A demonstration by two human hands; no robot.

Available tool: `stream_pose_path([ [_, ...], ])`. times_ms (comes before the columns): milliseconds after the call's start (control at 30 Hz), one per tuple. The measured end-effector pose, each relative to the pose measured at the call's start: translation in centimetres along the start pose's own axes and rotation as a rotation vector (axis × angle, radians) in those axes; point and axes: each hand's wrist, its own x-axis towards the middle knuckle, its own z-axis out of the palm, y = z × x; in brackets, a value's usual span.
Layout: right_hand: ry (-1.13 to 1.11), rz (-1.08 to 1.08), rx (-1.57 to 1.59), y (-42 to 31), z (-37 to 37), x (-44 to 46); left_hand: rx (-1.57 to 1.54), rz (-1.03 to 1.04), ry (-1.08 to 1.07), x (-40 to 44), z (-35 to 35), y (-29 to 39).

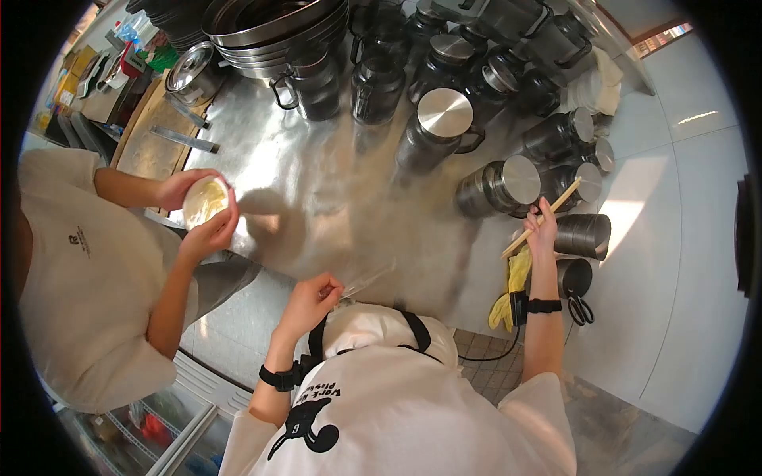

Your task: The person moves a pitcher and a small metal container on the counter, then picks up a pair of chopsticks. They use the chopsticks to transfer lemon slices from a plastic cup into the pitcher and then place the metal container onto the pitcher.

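My right hand [542, 228] is closed around a pair of light wooden chopsticks [566, 194], slanting over the right end of the metal table [333, 210]. Just below it hang yellow gloves [518, 274]. At the table's front edge, my left hand [313, 305] pinches a thin, clear plastic strip or wrapper [371, 279]; its exact kind is hard to make out. A lidded metal jug [520, 181] stands close to my right hand.
Several dark jugs with metal lids [444, 113] crowd the back and right. Stacked metal basins [274, 36] stand at the back left. At left, a co-worker's hands hold a white bowl [206, 204] with yellowish contents. Black-handled scissors [580, 309] are at the right.
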Motion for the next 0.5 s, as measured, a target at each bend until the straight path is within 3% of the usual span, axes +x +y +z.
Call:
stream_pose_path([
  [500, -0.037, -0.060, 0.069, -0.6, 1.0, 5.4, 0.032, 0.028, 0.071, 0.2, -0.2, -0.7],
])
